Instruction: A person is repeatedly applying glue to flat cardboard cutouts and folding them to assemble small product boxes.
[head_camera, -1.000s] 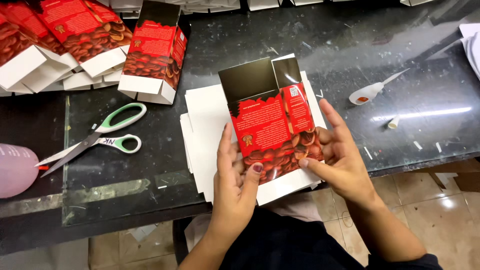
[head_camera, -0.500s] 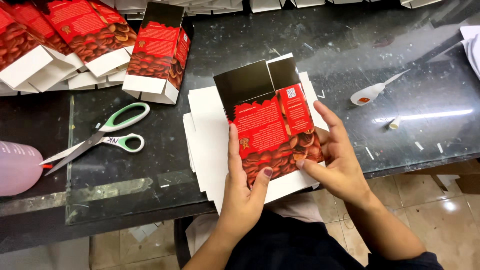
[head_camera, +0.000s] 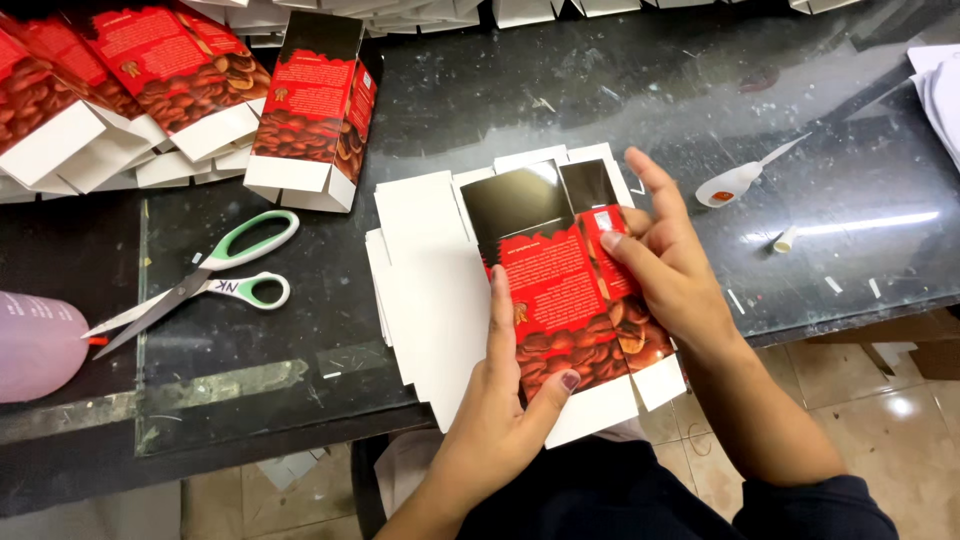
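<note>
**Lightly does it: a thin carton blank under both hands**

Here, at far left, a pink bottle (head_camera: 35, 345) and green-handled scissors (head_camera: 205, 280) lie on the dark table (head_camera: 480, 90). Centre frame, your left hand (head_camera: 505, 410) presses the flat red carton (head_camera: 560, 290) onto the stack of white blanks (head_camera: 425, 290), fingers together along its left edge, thumb on its lower face. Your right hand (head_camera: 670, 270) spreads its fingers over the side panel. It's probably light, creasable card; grip edges and folds.
</note>
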